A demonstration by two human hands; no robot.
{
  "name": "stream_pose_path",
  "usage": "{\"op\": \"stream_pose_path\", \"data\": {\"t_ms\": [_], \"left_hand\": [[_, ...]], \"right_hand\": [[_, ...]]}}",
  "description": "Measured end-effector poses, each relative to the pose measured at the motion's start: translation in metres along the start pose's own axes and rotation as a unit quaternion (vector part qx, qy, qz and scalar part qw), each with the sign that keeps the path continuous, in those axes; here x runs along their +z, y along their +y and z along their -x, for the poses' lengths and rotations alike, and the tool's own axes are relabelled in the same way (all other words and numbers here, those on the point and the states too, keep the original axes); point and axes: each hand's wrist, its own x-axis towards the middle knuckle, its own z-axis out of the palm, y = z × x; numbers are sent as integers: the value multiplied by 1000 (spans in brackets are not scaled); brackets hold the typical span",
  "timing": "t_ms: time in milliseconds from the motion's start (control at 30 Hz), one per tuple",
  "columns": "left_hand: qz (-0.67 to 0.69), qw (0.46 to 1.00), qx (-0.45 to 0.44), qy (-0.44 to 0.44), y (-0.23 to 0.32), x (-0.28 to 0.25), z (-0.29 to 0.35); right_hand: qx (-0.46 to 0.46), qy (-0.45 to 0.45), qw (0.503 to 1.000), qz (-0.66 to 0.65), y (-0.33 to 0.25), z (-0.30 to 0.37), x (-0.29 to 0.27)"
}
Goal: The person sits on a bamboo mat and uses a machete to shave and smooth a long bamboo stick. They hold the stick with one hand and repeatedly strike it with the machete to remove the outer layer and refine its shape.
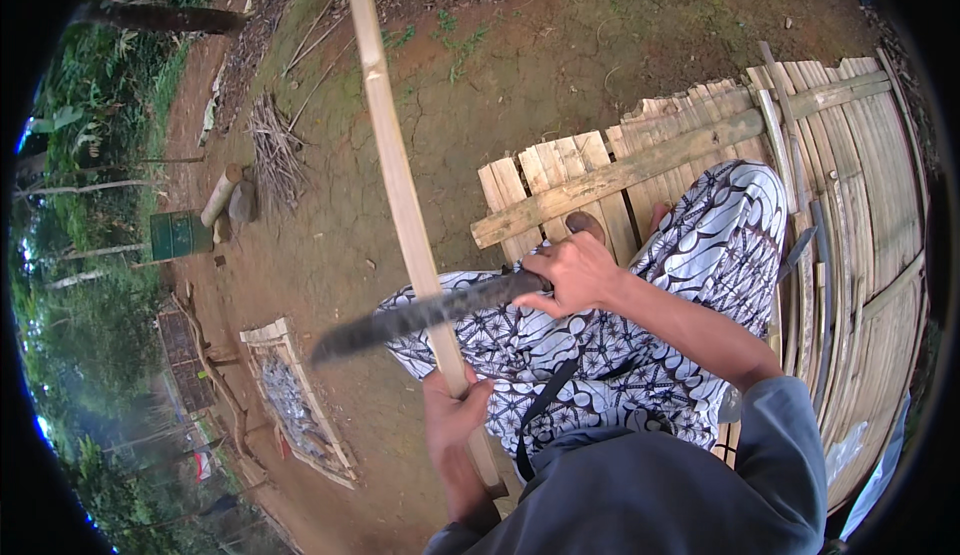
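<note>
A long pale bamboo strip (394, 155) runs from the top of the view down past my left side. My left hand (457, 410) is closed round its lower part, by my patterned trousers. In my right hand (575, 273) is the handle of a machete, gripped in front of my lap. The dark machete blade (390, 329) points left and crosses over the strip just above my left hand; its tip is smeared by motion. Whether the edge touches the strip I cannot tell.
I sit on a split-bamboo platform (870, 215); a bamboo pole (620, 180) crosses its slats. Loose strips lie on it at my right. Left on the bare earth are a stick bundle (274, 145), a green metal container (180, 235), a log (222, 195) and a wood-framed bed of grey pieces (342, 460).
</note>
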Motion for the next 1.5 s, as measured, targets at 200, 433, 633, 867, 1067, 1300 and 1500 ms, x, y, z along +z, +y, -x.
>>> {"op": "stream_pose_path", "data": {"t_ms": [200, 433, 633, 867, 1067, 1300, 1500], "left_hand": [[59, 996, -60, 4, 8, 13, 2], [35, 998, -38, -21, 10, 8, 2], [24, 998, -31, -42, -7, 7, 6], [21, 999, -31, -34, -6, -5, 18], [6, 998, -55, -19, -8, 2, 12], [89, 994, -24, -62, -1, -9, 18], [89, 991, -98, 8, -5, -1, 12]], "right_hand": [[-95, 22, 995, -22, -11, 5, -2], [95, -7, 995, 42, 3, -10, -9], [-47, 27, 999, -7, 5, 1, 4], [64, 24, 998, 10, 10, -9, -8], [-114, 42, 993, 0, 6, 3, 3], [24, 18, 999, -10, 6, -4, -8], [-113, 14, 992, -56, 0, 5, 3]]}}
